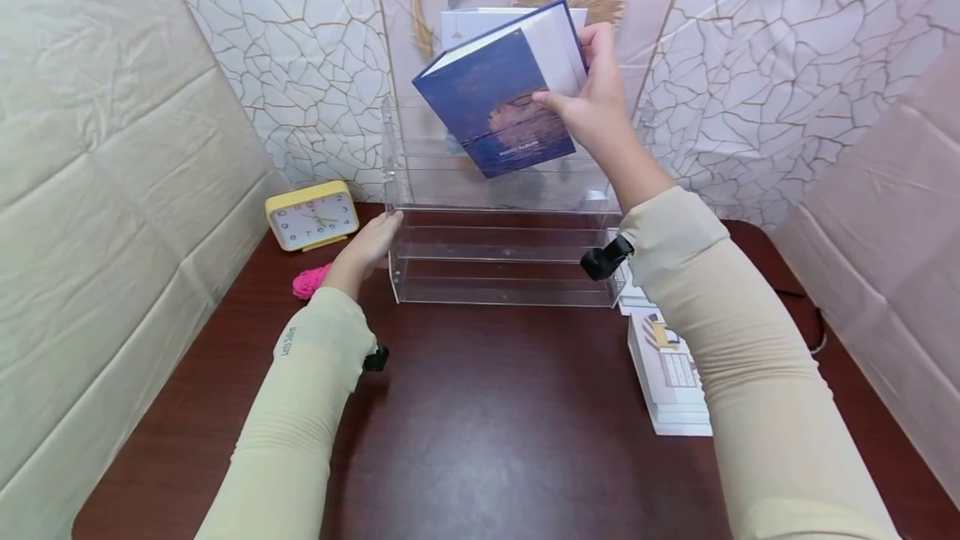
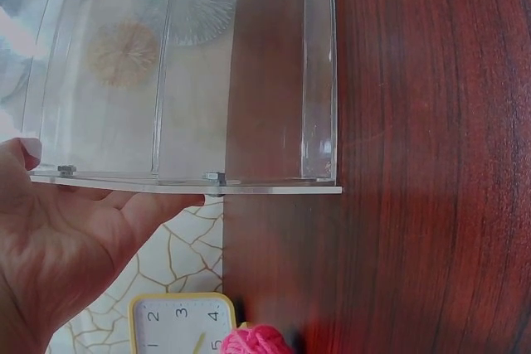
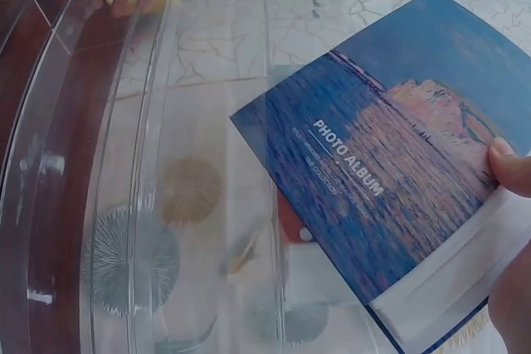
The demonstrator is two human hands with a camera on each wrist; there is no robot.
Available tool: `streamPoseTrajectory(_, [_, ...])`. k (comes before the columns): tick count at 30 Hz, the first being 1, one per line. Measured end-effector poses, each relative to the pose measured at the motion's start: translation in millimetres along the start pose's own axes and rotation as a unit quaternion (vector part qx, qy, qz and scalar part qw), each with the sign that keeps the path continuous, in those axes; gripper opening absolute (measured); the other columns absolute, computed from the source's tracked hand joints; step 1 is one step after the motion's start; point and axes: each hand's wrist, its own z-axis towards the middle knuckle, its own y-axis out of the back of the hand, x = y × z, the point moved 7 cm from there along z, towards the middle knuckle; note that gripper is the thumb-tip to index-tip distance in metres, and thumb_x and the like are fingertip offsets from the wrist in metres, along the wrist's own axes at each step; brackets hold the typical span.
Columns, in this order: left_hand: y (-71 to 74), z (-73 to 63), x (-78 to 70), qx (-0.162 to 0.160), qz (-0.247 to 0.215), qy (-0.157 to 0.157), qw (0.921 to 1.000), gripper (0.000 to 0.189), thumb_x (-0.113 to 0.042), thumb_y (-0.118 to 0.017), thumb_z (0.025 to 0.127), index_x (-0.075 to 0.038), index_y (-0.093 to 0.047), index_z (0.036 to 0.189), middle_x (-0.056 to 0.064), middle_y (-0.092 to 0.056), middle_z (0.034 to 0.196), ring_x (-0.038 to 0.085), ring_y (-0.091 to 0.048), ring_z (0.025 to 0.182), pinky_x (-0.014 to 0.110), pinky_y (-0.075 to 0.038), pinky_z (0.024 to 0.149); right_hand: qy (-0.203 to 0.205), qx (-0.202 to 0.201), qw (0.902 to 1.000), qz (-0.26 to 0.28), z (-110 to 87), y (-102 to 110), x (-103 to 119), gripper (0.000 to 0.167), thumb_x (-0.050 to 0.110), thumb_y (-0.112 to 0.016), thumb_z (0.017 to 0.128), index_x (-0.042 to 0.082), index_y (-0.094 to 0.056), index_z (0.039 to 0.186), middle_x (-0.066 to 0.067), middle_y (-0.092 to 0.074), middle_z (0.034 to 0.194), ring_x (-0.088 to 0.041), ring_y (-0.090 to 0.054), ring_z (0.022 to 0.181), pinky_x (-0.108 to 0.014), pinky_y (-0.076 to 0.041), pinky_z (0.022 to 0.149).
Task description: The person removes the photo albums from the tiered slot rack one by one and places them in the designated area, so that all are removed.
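My right hand (image 1: 592,98) holds a blue photo album (image 1: 502,107) by its white spine side, thumb on the front cover and fingers behind. The album is tilted in the air in front of the upper part of a clear acrylic tiered rack (image 1: 510,294). In the right wrist view its cover (image 3: 373,172) shows a painted sea and a pinkish rock. At the rack's left side, my left hand (image 1: 371,242) grips the side panel (image 2: 274,189), with the thumb on the inner side and the fingers outside. Behind the blue album, a white album (image 1: 453,27) is partly hidden.
A yellow alarm clock (image 1: 313,215) stands left of the rack, with a bundle of pink yarn (image 1: 311,282) in front of it. White illustrated books (image 1: 675,390) lie stacked at the right, partly under my right sleeve. A dark cable (image 1: 821,327) runs along the right side.
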Motion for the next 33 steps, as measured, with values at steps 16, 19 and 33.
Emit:
streamPoseTrajectory(16, [-2.1,-1.3,1.1,0.009,-0.005,0.004,0.9999,0.059,-0.04,-0.026,0.102,-0.009,-0.012,0.15,0.019,-0.026,0.148,0.038,-0.035,0.128,0.057,-0.034,0.099,0.041,-0.095,0.9921,0.07,-55.9,63,42,0.048,-0.02,-0.069,0.067,0.004,-0.045,0.101,-0.006,-0.053,0.102,-0.02,-0.049,0.099,-0.028,-0.042,0.085])
streamPoseTrajectory(19, [-3.4,-1.6,0.3,0.01,-0.011,0.002,0.9999,0.059,-0.039,-0.026,0.102,-0.007,-0.012,0.15,0.021,-0.027,0.146,0.04,-0.036,0.127,0.057,-0.033,0.099,0.096,-0.105,0.9859,0.089,-70.0,71,53,0.048,-0.022,-0.068,0.066,0.003,-0.047,0.1,-0.007,-0.054,0.103,-0.024,-0.05,0.099,-0.03,-0.043,0.084])
streamPoseTrajectory(33, [-4.4,-1.5,-0.1,0.012,-0.005,0.009,0.9999,0.06,-0.038,-0.025,0.102,-0.009,-0.007,0.151,0.021,-0.022,0.149,0.039,-0.031,0.13,0.057,-0.031,0.101,0.076,-0.087,0.9861,0.119,-129.4,85,28,0.05,-0.027,-0.066,0.065,0.001,-0.047,0.102,-0.015,-0.056,0.106,-0.029,-0.052,0.1,-0.031,-0.045,0.082])
